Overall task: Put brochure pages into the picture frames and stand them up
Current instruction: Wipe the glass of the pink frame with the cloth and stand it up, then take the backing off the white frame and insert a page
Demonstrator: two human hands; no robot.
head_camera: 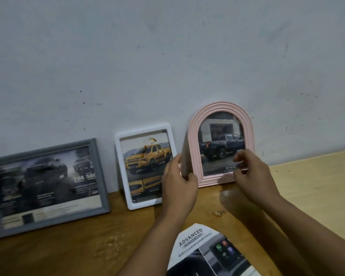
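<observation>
Both hands [179,186] [253,176] around pink arched frame [193,136]

Both hands, left hand [179,183] and right hand [253,172], grip the upright pink arched frame [220,144] on the wooden table [88,246]

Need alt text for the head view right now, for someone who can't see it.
Both hands, left hand and right hand, hold a pink arched frame upright on the wooden table by a wall. A white frame and grey frame stand left; a brochure page lies nearer.
</observation>
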